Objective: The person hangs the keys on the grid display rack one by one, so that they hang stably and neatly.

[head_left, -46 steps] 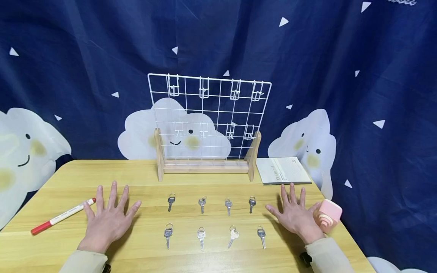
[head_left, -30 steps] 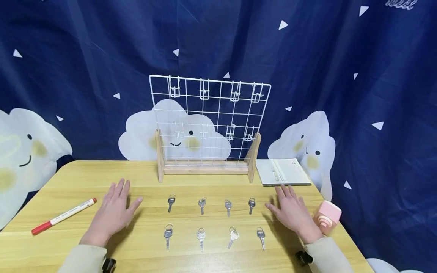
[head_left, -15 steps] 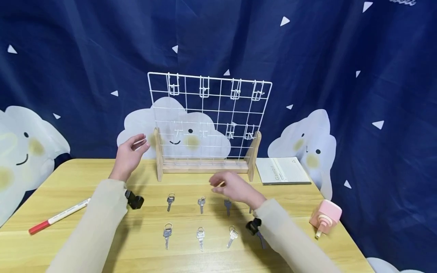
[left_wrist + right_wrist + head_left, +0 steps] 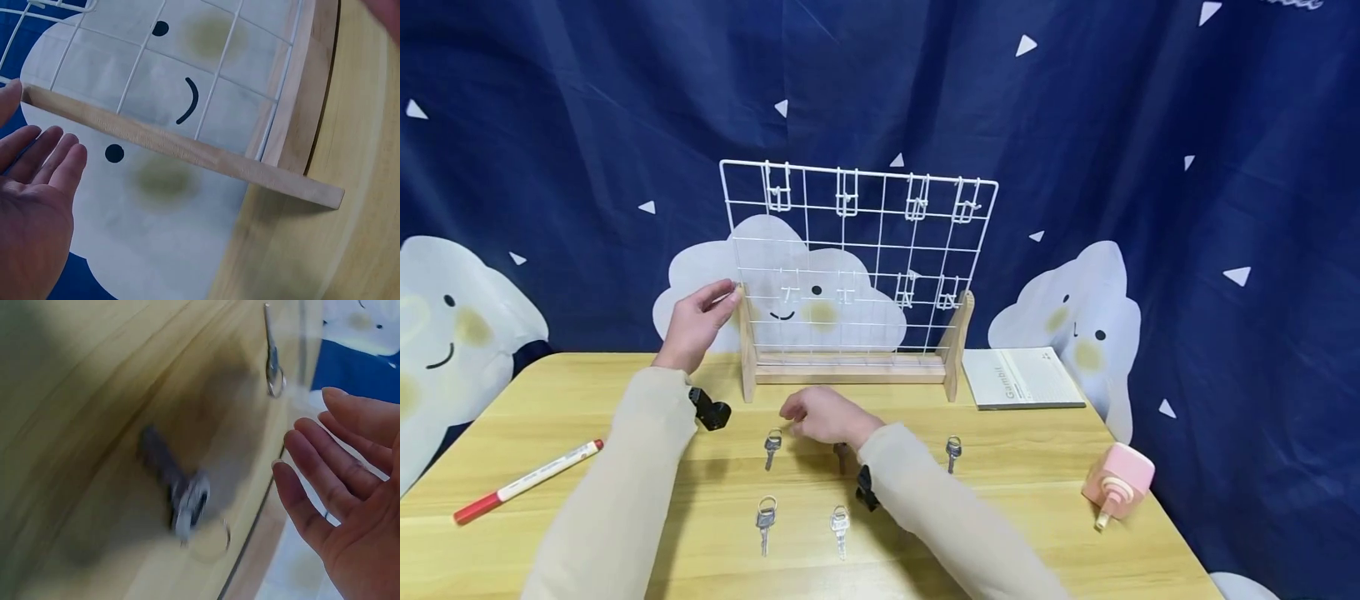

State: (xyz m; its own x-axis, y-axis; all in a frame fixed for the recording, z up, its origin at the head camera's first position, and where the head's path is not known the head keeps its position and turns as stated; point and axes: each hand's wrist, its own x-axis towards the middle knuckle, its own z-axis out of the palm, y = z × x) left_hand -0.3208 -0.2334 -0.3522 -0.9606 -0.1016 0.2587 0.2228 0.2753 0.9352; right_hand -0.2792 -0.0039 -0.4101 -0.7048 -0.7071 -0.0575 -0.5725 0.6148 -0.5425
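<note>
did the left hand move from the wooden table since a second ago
Yes. The left hand rose off the table, going up and back to the white wire rack's left wooden post.

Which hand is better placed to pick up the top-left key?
Right. The right hand hovers open just beside the top-left key, fingers pointing toward it. The left hand is up at the rack's left wooden post, farther from the keys.

From my remote seat, the head camera looks forward and down across the table (image 4: 1037, 467) at the wire rack (image 4: 857, 250). The left wrist camera sits close beside the rack's wooden post (image 4: 187, 150), facing the backdrop behind it. The right wrist camera hovers low over the tabletop, blurred, sharing a key (image 4: 184, 500) with the head view.
</note>
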